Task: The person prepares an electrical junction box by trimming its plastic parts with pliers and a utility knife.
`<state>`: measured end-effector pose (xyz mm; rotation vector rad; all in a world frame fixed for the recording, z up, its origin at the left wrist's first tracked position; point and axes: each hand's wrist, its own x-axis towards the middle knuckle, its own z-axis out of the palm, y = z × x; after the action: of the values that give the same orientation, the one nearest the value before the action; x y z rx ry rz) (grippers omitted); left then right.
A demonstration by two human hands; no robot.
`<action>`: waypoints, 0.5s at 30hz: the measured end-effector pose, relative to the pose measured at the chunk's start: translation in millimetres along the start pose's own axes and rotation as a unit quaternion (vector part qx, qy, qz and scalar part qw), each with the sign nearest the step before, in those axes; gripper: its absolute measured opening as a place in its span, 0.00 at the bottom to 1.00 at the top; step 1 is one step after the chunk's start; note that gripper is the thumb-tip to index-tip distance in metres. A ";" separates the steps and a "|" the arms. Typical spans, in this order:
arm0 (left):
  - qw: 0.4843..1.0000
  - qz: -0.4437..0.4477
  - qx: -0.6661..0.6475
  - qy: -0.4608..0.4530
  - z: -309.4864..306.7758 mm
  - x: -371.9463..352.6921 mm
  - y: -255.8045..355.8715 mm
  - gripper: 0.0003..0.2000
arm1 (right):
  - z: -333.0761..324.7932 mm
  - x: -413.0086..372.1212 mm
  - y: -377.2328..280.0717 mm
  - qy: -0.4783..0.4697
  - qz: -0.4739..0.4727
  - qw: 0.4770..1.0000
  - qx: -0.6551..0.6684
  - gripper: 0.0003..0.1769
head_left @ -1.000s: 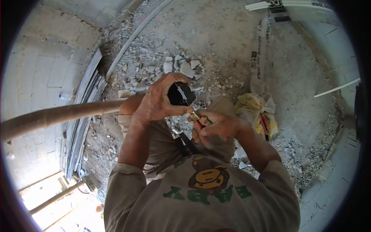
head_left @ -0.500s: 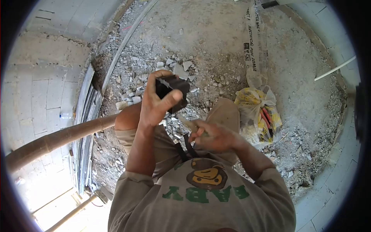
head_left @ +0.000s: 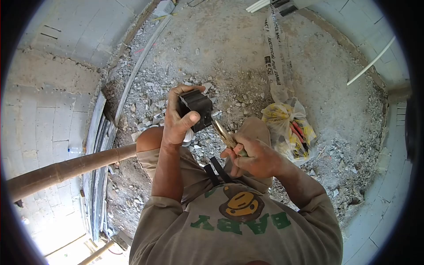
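Note:
A black box, open on one side and likely an electrical box, is held up over the rubble by my left hand. The thumb lies along its lower edge, and the fingers wrap round its far side. My right hand is closed on pliers with a worn metal head and a bit of green at the grip. Their tip points up and left, right by the box's lower right corner. Two dark strips stick up from my lap, just below the hands.
A tied plastic bag with yellow and red-handled things stands right of my knee. Printed pipe wrapping lies beyond it. A bamboo pole reaches in from the left, near metal channels. Broken rubble covers the floor.
The pliers' head has come into clear sight, and the right hand has shifted slightly to the right. The box has tipped a little in the left hand. The whole view has shifted slightly.

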<state>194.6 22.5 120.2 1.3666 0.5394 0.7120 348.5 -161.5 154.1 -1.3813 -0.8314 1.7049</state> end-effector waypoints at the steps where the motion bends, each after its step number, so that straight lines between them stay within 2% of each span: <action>1: 1.000 0.001 -0.002 -0.003 2.0 0.2 0.5 0.42 | 0.2 -1.8 1.6 -0.003 0.011 0.999 0.030 0.15; 5: 0.999 -0.012 -0.004 -0.049 14.1 0.6 -2.8 0.41 | -11.6 0.7 -1.4 -0.034 0.007 0.999 -0.010 0.09; 8: 0.988 0.034 0.103 -0.109 17.0 3.6 -2.3 0.39 | -18.0 -2.1 -4.1 -0.044 0.052 0.996 -0.049 0.09; 9: 0.988 0.033 0.101 -0.114 18.4 5.0 -0.1 0.39 | -21.2 0.0 2.1 -0.053 0.056 0.993 -0.086 0.09; 11: 0.961 0.027 0.222 -0.162 20.7 7.5 1.6 0.38 | -24.3 -2.2 8.1 -0.058 0.064 0.989 -0.120 0.10; 12: 0.956 0.052 0.238 -0.164 22.3 8.1 0.1 0.37 | -24.0 -3.6 9.2 -0.052 0.066 0.989 -0.125 0.11; 14: 0.959 0.044 0.234 -0.154 23.3 6.5 2.7 0.37 | -22.6 -3.5 12.3 -0.042 0.069 0.988 -0.130 0.12; 15: 0.962 0.035 0.232 -0.140 24.4 3.7 2.8 0.37 | -17.5 -2.0 19.1 -0.016 0.038 0.994 -0.105 0.12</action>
<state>214.2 8.7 126.6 1.8985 0.4473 0.4465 362.8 -172.2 135.2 -1.5456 -1.0129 1.7408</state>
